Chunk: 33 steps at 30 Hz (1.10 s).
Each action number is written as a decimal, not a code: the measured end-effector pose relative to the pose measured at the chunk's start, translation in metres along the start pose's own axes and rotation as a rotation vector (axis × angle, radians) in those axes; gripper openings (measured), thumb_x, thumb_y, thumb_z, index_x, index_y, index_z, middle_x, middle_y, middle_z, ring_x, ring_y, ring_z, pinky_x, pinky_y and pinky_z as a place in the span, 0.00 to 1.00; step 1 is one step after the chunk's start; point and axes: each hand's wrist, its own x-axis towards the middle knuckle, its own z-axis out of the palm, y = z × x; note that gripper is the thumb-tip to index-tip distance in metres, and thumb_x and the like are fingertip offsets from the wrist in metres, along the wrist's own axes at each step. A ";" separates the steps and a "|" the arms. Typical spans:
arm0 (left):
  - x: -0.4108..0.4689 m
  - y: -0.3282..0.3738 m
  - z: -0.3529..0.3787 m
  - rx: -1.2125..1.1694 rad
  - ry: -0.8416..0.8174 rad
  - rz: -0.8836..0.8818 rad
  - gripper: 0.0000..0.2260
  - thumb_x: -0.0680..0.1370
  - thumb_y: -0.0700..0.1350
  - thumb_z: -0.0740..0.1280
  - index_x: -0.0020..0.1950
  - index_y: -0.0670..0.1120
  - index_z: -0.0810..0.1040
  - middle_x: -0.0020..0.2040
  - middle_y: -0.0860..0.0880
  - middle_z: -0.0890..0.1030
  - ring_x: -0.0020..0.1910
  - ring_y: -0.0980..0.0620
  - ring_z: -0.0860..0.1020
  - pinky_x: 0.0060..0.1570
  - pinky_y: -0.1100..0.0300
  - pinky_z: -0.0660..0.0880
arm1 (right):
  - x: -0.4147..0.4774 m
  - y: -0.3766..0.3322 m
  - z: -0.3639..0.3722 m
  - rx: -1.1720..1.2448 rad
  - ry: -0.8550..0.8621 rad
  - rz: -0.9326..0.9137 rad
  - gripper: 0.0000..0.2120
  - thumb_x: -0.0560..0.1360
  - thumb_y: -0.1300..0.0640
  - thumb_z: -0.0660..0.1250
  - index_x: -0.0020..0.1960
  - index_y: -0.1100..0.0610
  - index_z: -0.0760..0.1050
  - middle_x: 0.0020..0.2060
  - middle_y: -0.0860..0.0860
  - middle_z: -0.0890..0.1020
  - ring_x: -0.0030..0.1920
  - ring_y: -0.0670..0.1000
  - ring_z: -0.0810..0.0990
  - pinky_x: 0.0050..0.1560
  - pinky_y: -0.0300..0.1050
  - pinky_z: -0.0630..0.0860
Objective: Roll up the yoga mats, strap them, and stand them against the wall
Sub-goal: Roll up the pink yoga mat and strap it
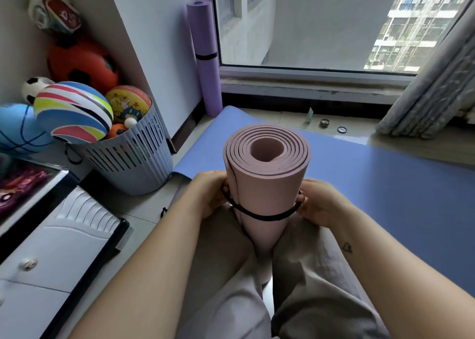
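Observation:
A rolled pink yoga mat [266,179] stands upright between my knees, its spiral end facing up. A black elastic strap [262,216] loops around its middle. My left hand [210,194] pinches the strap at the roll's left side, and my right hand [317,202] pinches it at the right side. A blue mat [385,184] lies flat on the floor behind and to the right. A rolled purple mat [205,56] with a black strap stands in the corner against the wall by the window.
A grey slatted basket [133,164] full of balls stands at the left. A white cabinet [59,248] sits at lower left. Small items lie on the sill ledge [325,123], and a grey curtain [437,94] hangs at the right.

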 end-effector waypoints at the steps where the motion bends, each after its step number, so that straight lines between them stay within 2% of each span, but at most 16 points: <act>1: -0.004 -0.004 0.000 -0.006 -0.022 0.003 0.13 0.73 0.33 0.58 0.30 0.47 0.66 0.22 0.50 0.65 0.21 0.53 0.64 0.23 0.68 0.63 | -0.006 0.006 0.001 0.042 -0.021 0.004 0.15 0.78 0.67 0.58 0.33 0.57 0.68 0.21 0.47 0.67 0.21 0.42 0.62 0.22 0.34 0.61; 3: -0.011 -0.014 0.000 -0.041 -0.034 0.020 0.16 0.75 0.33 0.56 0.29 0.47 0.66 0.22 0.51 0.65 0.23 0.54 0.63 0.22 0.67 0.62 | -0.012 0.015 0.001 0.149 -0.064 0.020 0.17 0.78 0.65 0.60 0.31 0.55 0.66 0.20 0.46 0.66 0.22 0.43 0.60 0.29 0.36 0.60; 5: -0.013 -0.020 0.001 -0.132 -0.065 0.016 0.19 0.76 0.33 0.56 0.26 0.47 0.66 0.22 0.52 0.64 0.23 0.54 0.62 0.24 0.65 0.62 | -0.013 0.016 -0.001 0.202 -0.106 0.044 0.18 0.78 0.64 0.60 0.30 0.54 0.65 0.20 0.46 0.63 0.22 0.44 0.60 0.30 0.37 0.60; 9: -0.012 -0.036 0.001 -0.325 -0.157 -0.142 0.21 0.78 0.38 0.58 0.26 0.50 0.62 0.22 0.55 0.61 0.23 0.58 0.60 0.34 0.63 0.57 | -0.009 0.016 -0.005 0.420 -0.175 0.113 0.16 0.77 0.68 0.59 0.32 0.57 0.67 0.21 0.47 0.64 0.21 0.44 0.57 0.34 0.35 0.58; 12: -0.004 -0.055 0.005 -0.329 -0.160 -0.229 0.23 0.79 0.41 0.58 0.23 0.51 0.61 0.22 0.55 0.60 0.24 0.58 0.59 0.33 0.62 0.56 | 0.001 0.025 -0.009 0.474 -0.132 0.113 0.18 0.75 0.70 0.57 0.29 0.58 0.66 0.20 0.47 0.63 0.19 0.43 0.57 0.29 0.34 0.59; 14: 0.003 -0.065 0.006 -0.342 -0.143 -0.265 0.23 0.80 0.41 0.58 0.25 0.50 0.62 0.22 0.55 0.61 0.22 0.58 0.59 0.32 0.63 0.55 | 0.011 0.034 -0.012 0.469 -0.096 0.114 0.19 0.76 0.70 0.56 0.28 0.57 0.65 0.20 0.47 0.63 0.18 0.43 0.57 0.25 0.33 0.58; 17: 0.015 -0.083 0.003 -0.344 -0.060 -0.296 0.18 0.80 0.42 0.59 0.30 0.50 0.62 0.21 0.55 0.62 0.19 0.59 0.62 0.31 0.65 0.56 | 0.030 0.051 -0.012 0.373 -0.049 0.077 0.20 0.76 0.71 0.56 0.28 0.55 0.62 0.19 0.46 0.62 0.19 0.43 0.58 0.24 0.33 0.57; 19: 0.022 -0.099 0.003 -0.379 -0.008 -0.310 0.17 0.80 0.40 0.60 0.31 0.49 0.62 0.21 0.55 0.63 0.19 0.60 0.62 0.29 0.66 0.57 | 0.046 0.067 -0.011 0.242 0.006 0.061 0.20 0.75 0.71 0.55 0.28 0.56 0.66 0.19 0.46 0.65 0.21 0.43 0.61 0.23 0.33 0.58; 20: 0.026 -0.107 0.004 -0.390 0.018 -0.306 0.16 0.79 0.39 0.60 0.32 0.49 0.63 0.21 0.55 0.63 0.18 0.60 0.62 0.28 0.66 0.57 | 0.053 0.076 -0.011 0.158 0.038 0.060 0.17 0.75 0.70 0.57 0.30 0.57 0.71 0.21 0.47 0.70 0.22 0.44 0.64 0.22 0.33 0.61; 22: 0.034 -0.120 0.007 -0.396 0.043 -0.289 0.15 0.79 0.38 0.60 0.33 0.48 0.66 0.22 0.54 0.64 0.19 0.59 0.63 0.24 0.68 0.58 | 0.063 0.090 -0.013 0.071 0.118 0.073 0.08 0.73 0.68 0.62 0.44 0.61 0.80 0.32 0.52 0.81 0.28 0.46 0.72 0.24 0.35 0.67; 23: 0.037 -0.124 0.009 -0.394 0.040 -0.279 0.13 0.79 0.38 0.61 0.35 0.48 0.68 0.22 0.54 0.65 0.19 0.59 0.63 0.23 0.68 0.59 | 0.065 0.094 -0.015 0.072 0.163 0.077 0.10 0.73 0.68 0.64 0.51 0.62 0.80 0.38 0.54 0.83 0.31 0.47 0.74 0.25 0.37 0.69; 25: 0.044 -0.128 0.012 -0.376 0.049 -0.258 0.11 0.79 0.38 0.60 0.37 0.48 0.69 0.23 0.54 0.65 0.20 0.58 0.63 0.22 0.67 0.59 | 0.068 0.099 -0.018 0.103 0.239 0.077 0.13 0.72 0.68 0.67 0.55 0.62 0.79 0.41 0.55 0.83 0.35 0.50 0.75 0.30 0.40 0.70; 27: 0.050 -0.132 0.013 -0.326 0.101 -0.245 0.09 0.78 0.36 0.60 0.40 0.46 0.70 0.24 0.53 0.66 0.21 0.57 0.63 0.24 0.66 0.59 | 0.069 0.105 -0.020 0.095 0.268 0.068 0.13 0.73 0.68 0.67 0.57 0.63 0.78 0.40 0.55 0.82 0.36 0.52 0.74 0.33 0.42 0.70; 29: 0.051 -0.133 0.014 -0.265 0.142 -0.232 0.07 0.77 0.35 0.60 0.42 0.44 0.72 0.26 0.51 0.67 0.23 0.56 0.63 0.23 0.66 0.59 | 0.067 0.110 -0.016 0.058 0.281 0.074 0.12 0.74 0.67 0.66 0.57 0.64 0.78 0.36 0.55 0.80 0.32 0.51 0.70 0.31 0.41 0.68; 31: 0.050 -0.128 0.016 -0.192 0.165 -0.216 0.07 0.77 0.34 0.59 0.41 0.43 0.71 0.27 0.48 0.67 0.24 0.55 0.63 0.21 0.66 0.59 | 0.067 0.111 -0.012 0.030 0.284 0.065 0.09 0.74 0.66 0.66 0.53 0.63 0.78 0.33 0.53 0.80 0.30 0.50 0.70 0.30 0.41 0.67; 33: 0.047 -0.118 0.018 -0.114 0.198 -0.185 0.06 0.77 0.36 0.59 0.42 0.43 0.72 0.29 0.48 0.68 0.26 0.54 0.63 0.24 0.65 0.61 | 0.068 0.105 -0.008 -0.008 0.268 0.033 0.05 0.75 0.63 0.67 0.50 0.62 0.78 0.32 0.52 0.79 0.31 0.49 0.71 0.32 0.41 0.69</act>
